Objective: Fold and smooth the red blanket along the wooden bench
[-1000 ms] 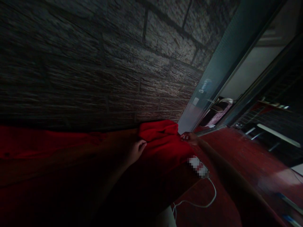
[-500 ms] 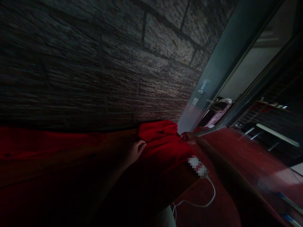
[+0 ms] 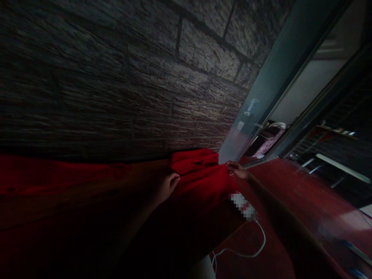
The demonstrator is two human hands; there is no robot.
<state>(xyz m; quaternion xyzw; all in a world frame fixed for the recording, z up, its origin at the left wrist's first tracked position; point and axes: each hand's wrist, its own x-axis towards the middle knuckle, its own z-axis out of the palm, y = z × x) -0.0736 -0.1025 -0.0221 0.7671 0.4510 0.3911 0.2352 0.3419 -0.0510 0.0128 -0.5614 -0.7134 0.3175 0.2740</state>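
A red cloth [image 3: 200,186] lies spread over the dark brown tabletop [image 3: 221,224], with a folded part bunched at its far end by the wall. My left hand [image 3: 169,185] is at the cloth's left edge, thumb and forefinger pinched on it. Across from it, my right hand [image 3: 238,170] grips the cloth's right edge between its fingertips. Just below that hand, a white power strip [image 3: 244,205], partly blurred out, sits on the cloth's near right corner. Deep shadow hides the cloth's near part.
A stone-block wall [image 3: 188,85] rises behind the table. Another red cloth [image 3: 58,174] lies at the left. A white cord [image 3: 263,240] hangs from the power strip over the table's right edge. Beyond are a red floor [image 3: 285,190] and a doorway with a glass panel [image 3: 252,100].
My right hand has shifted slightly right, and its fingers are straighter and lie at the cloth's edge. My left hand and the red cloth have barely moved.
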